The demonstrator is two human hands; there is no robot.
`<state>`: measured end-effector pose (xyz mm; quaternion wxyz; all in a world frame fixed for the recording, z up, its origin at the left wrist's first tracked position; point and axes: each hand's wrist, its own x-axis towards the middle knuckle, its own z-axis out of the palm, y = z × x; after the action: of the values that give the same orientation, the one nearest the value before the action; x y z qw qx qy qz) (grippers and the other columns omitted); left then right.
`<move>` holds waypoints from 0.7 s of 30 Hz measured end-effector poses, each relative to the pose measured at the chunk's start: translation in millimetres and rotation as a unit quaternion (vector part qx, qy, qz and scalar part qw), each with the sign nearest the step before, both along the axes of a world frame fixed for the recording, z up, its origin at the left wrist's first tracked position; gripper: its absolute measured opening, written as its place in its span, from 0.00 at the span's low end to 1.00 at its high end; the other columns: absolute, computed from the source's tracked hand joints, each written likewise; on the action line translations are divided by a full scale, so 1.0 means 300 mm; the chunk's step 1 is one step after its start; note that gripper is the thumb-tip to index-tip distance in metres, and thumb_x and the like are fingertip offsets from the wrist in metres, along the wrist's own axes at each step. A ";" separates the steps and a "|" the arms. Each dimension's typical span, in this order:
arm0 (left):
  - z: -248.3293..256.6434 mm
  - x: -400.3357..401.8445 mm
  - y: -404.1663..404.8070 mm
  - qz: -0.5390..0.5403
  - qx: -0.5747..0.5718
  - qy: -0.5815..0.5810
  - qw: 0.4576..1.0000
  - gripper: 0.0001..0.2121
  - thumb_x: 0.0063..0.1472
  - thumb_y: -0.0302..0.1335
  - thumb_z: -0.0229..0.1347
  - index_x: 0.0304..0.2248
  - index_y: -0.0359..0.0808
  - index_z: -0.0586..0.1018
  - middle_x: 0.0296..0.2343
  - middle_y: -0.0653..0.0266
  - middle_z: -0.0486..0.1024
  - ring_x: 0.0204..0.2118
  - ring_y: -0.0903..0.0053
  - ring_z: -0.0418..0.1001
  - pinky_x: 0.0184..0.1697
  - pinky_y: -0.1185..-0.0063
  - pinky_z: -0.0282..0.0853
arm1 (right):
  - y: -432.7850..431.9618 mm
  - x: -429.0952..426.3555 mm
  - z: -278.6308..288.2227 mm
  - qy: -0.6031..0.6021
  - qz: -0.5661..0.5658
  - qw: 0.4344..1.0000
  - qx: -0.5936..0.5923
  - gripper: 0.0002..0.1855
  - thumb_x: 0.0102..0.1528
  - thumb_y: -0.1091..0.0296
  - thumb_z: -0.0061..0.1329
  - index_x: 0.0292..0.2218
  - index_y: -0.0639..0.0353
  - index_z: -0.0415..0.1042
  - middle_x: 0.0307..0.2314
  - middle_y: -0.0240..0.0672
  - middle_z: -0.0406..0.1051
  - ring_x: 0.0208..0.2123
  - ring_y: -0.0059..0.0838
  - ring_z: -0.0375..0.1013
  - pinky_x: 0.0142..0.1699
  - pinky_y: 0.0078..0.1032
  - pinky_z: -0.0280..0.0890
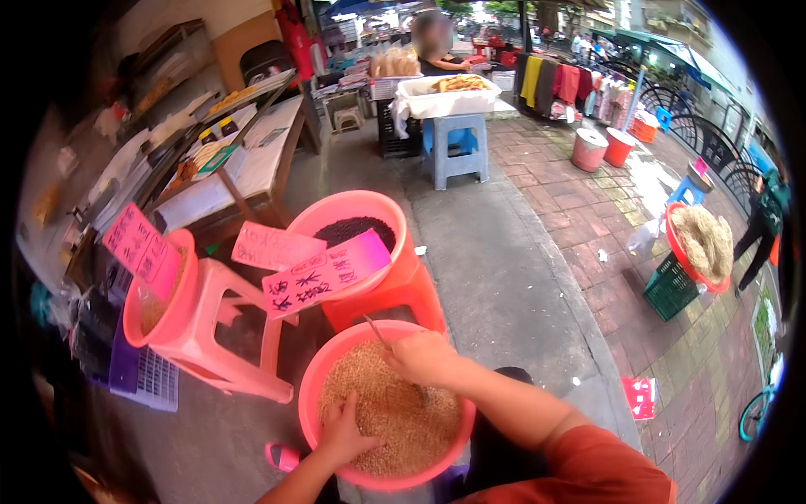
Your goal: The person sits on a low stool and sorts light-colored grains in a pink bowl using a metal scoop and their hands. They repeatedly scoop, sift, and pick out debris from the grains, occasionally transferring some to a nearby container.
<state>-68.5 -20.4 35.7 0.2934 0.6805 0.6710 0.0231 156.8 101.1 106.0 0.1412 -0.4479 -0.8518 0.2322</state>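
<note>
A round pink plastic basin (312,403) filled with light brown grain (415,435) stands low before me. My right hand (422,358) is above the basin's far side, its fingers closed on a thin stick-like tool (376,331) that slants up past the rim; whether it has a lower part is hidden by the hand. My left hand (346,433) rests at the left part of the grain with thumb and fingers spread, and no held thing shows in it.
Beyond is a pink basin (384,205) of dark grains on a red stool (415,302), with pink handwritten signs (327,277). At left, another grain basin (189,252) is on a pink stool (208,353). A person (441,60) sits behind a white tub (453,101). A noodle-like bundle (702,242) is at right.
</note>
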 end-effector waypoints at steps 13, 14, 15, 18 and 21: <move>0.113 0.027 0.103 -0.138 0.042 -0.215 0.966 0.37 0.50 0.33 0.65 0.57 0.27 0.64 0.51 0.41 0.67 0.54 0.53 0.66 0.59 0.68 0.60 | 0.002 0.000 -0.065 -0.005 0.013 0.971 0.239 0.12 0.58 0.60 0.44 0.30 0.59 0.70 0.16 0.40 0.71 0.19 0.45 0.73 0.23 0.40 0.66; 0.101 0.017 0.111 -0.123 0.051 -0.223 0.966 0.35 0.50 0.32 0.65 0.55 0.27 0.66 0.50 0.42 0.68 0.54 0.54 0.67 0.57 0.67 0.62 | 0.012 0.005 -0.076 0.050 -0.067 0.977 0.196 0.14 0.60 0.57 0.43 0.29 0.57 0.71 0.18 0.40 0.72 0.20 0.47 0.73 0.25 0.40 0.67; 0.082 -0.004 0.109 -0.099 0.062 -0.228 0.967 0.32 0.51 0.31 0.64 0.54 0.27 0.68 0.49 0.43 0.70 0.53 0.55 0.68 0.55 0.66 0.64 | 0.000 0.003 -0.047 0.074 -0.078 0.981 0.163 0.14 0.61 0.57 0.43 0.30 0.56 0.73 0.19 0.41 0.73 0.22 0.47 0.74 0.28 0.40 0.67; 0.038 -0.042 0.162 -0.059 0.162 -0.164 0.971 0.28 0.55 0.33 0.61 0.53 0.29 0.69 0.49 0.43 0.69 0.54 0.55 0.66 0.57 0.66 0.61 | 0.029 0.016 -0.082 0.110 -0.075 0.978 0.160 0.14 0.61 0.55 0.45 0.34 0.54 0.76 0.23 0.41 0.75 0.26 0.47 0.75 0.34 0.37 0.69; -0.051 -0.066 0.203 0.029 0.200 -0.177 0.963 0.24 0.59 0.36 0.57 0.52 0.31 0.71 0.48 0.46 0.70 0.53 0.55 0.66 0.57 0.66 0.61 | 0.021 0.019 -0.122 0.147 -0.039 0.983 0.103 0.11 0.59 0.59 0.50 0.37 0.55 0.77 0.29 0.40 0.76 0.32 0.44 0.76 0.39 0.34 0.69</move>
<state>-88.2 40.6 20.5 0.2646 0.6905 0.6096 0.2856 162.4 107.5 69.3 0.3192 -0.4251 -0.8229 0.2006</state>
